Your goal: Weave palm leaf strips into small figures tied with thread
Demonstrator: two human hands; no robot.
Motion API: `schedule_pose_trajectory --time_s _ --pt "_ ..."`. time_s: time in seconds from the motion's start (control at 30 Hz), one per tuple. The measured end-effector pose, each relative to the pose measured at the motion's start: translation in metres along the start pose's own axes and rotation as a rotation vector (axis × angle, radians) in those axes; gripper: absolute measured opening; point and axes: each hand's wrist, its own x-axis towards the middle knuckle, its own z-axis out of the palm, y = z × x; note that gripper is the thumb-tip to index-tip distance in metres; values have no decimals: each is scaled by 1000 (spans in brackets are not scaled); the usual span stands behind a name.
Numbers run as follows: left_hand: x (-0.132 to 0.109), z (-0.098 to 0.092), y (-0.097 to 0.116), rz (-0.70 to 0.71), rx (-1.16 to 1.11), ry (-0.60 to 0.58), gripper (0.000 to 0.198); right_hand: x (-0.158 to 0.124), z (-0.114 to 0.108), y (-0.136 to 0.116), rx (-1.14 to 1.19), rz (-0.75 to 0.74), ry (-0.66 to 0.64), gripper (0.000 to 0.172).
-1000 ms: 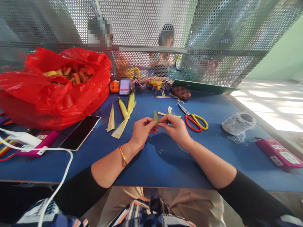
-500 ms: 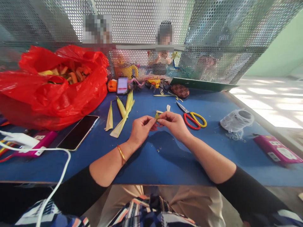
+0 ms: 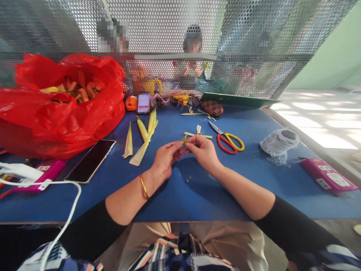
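Observation:
Over the middle of the blue table, my left hand and my right hand meet, both closed in a pinch. Between their fingertips is a small yellow-green piece of husk, mostly covered by the fingers. Just beyond the hands lie a pale husk strip and a small white scrap. To the left rest several yellow-green corn husk pieces, two of them crossing. Scissors with one red and one yellow handle lie to the right, blades pointing away.
A red plastic bag of husk pieces fills the back left, with a phone before it. White string and a magenta box sit right. Behind a perforated metal screen are other people. A white cable crosses the left front.
The view has shifted slightly, so most things sit a little further left. My hands have turned a little at the pinch, and more of the pale strip behind them shows.

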Motion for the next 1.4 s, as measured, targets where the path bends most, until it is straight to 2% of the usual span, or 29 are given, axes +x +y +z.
schedule_pose_trajectory --time_s 0.07,0.17,0.23,0.3,0.37,0.43,0.47,0.57,0.67,0.73,0.8,0.87,0.93,1.0,1.13,1.23,1.4 --pt "0 1 -1 -8 -20 3 24 -1 1 0 -33 0 -3 17" --pt "1 1 1 0 -36 1 19 4 -7 -8 -198 -10 -148 16" --pt "3 0 3 -3 -39 6 15 12 -25 -18 -530 -35 -203 15" --pt "3 -1 6 -12 -32 18 12 20 -49 -27 -1041 -30 -64 23" --pt "4 -2 8 -20 -18 24 10 28 -75 -32 -1448 154 52 29" --pt "4 -2 9 -25 -7 20 8 35 -96 -30 -1598 322 26 34" --pt "4 -1 10 -29 -6 18 7 38 -103 -28 -1620 347 -10 35" --pt "5 -1 10 -44 -13 19 6 43 -115 -20 -1558 349 -38 40" --pt "6 -3 10 -44 -30 24 5 46 -118 -17 -1374 328 92 45" --pt "8 -4 11 -32 -47 23 4 46 -116 -18 -1172 225 217 47" --pt "10 -5 12 -15 -72 19 4 45 -111 -21 -846 97 259 50" --pt "11 -6 13 -1 -100 18 4 42 -101 -25 -490 14 163 53" --pt "11 -6 15 11 -118 25 6 37 -89 -29 -280 -23 -1 58" --pt "12 -7 18 34 -127 36 6 29 -78 -33 -256 -35 -160 60" --pt "13 -7 22 95 -146 74 7 16 -65 -40 -461 -50 -374 63" --pt "14 -8 23 133 -152 95 7 13 -61 -41 -559 -46 -415 62" --pt "13 -7 21 140 -109 80 8 13 -57 -36 -527 -27 -403 56"
